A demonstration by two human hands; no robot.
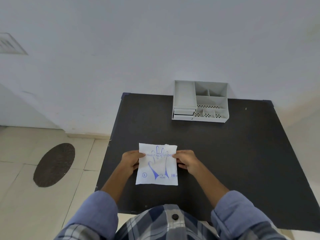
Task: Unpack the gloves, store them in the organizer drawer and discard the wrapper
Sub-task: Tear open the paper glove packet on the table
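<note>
The glove packet [157, 164] is pinched at its left edge by the left hand [130, 161] and at its right edge by the right hand [186, 161], low over the black table [225, 153]. Unpacking is judged barely begun (the top edge looks slightly torn); next, the wrapper must be opened and the organizer [200, 101], far right, reached.

Black table [225, 153], dark oval mat [54, 165], tiled floor [20, 196]

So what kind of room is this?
Probably a plain indoor workroom, not a kitchen or shop: a bare white wall, a tiled floor, and a black table holding only a grey organizer and a glove packet.
</note>
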